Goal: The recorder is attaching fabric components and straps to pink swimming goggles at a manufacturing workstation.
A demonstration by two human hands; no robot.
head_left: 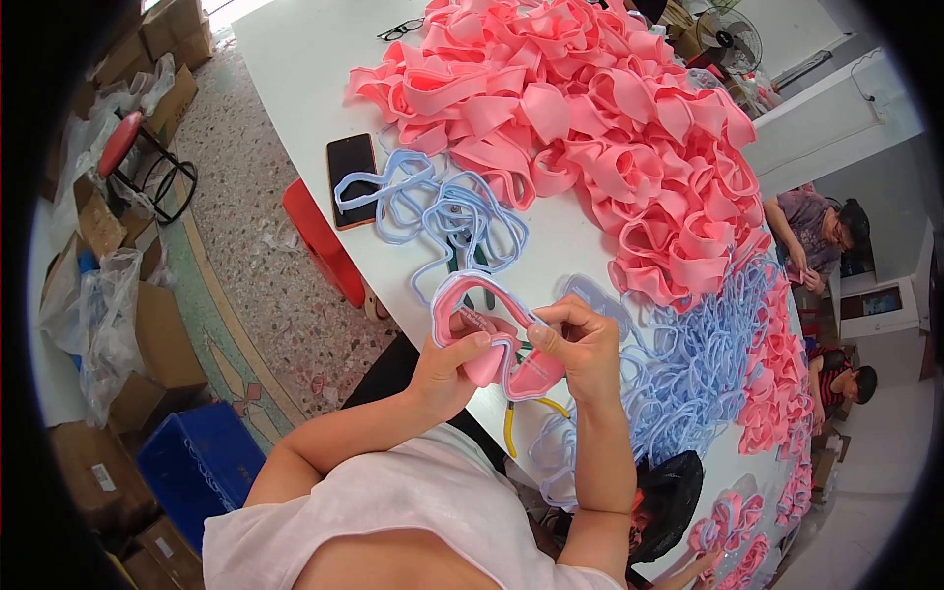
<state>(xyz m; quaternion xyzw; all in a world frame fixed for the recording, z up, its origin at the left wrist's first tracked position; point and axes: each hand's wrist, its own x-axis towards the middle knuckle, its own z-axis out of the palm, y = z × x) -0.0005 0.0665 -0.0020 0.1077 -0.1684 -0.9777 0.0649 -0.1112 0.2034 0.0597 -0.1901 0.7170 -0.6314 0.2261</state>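
Observation:
Above my lap I hold a pink goggle piece (536, 376) with a pale blue-white rim and a nose notch at its middle. It looks partly see-through on the side by my right hand. My left hand (447, 374) pinches its left side, the thumb near the notch. With thumb and fingers my right hand (587, 346) grips the right side of the rim. Just beyond lie several loose pale blue goggle frames (457, 211). Yellow-handled pliers (509, 431) rest partly hidden under my hands, and a green-handled tool (480, 258) shows among the frames.
A large heap of pink bands (590, 108) covers the far table. Pale blue frames (678, 374) pile up at my right. A phone (352, 167) and eyeglasses (401, 29) lie at the left. A red stool (324, 241) and blue crate (202, 457) stand beside the table; other people work at right.

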